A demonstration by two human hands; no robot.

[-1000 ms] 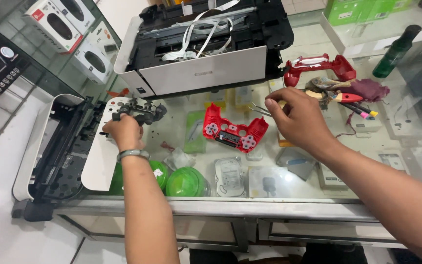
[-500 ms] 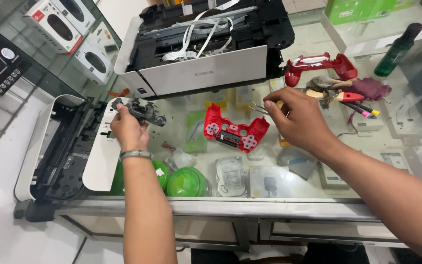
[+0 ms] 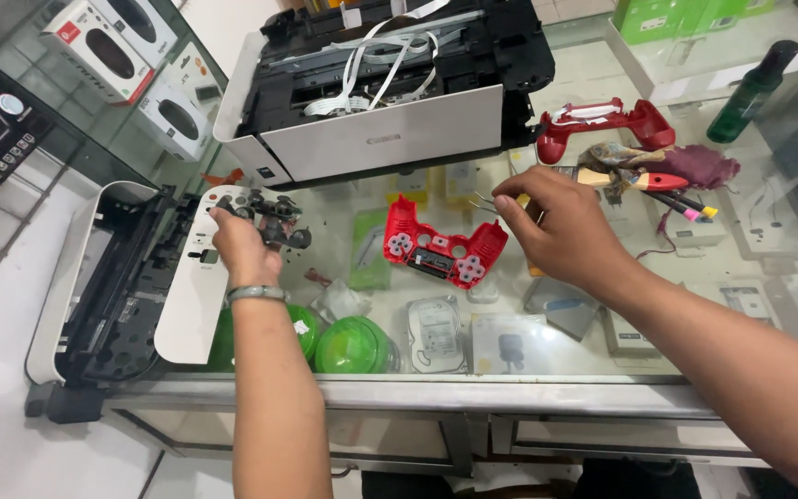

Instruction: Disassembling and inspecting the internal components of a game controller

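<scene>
Left hand [image 3: 244, 248] fingers clutch a dark controller board [image 3: 268, 218] left of the red shell [image 3: 442, 252] on the glass counter [image 3: 547, 365]; right hand [image 3: 561, 226] pinches tweezers [image 3: 485, 201]. A loose grip could drop the board onto the glass.

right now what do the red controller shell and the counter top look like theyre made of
The red controller shell looks like moulded plastic: even glossy colour, shaped button holes. The counter top seems to be glass: boxes on the shelf beneath show through it and it reflects light. Its front edge looks like brushed metal.
</scene>
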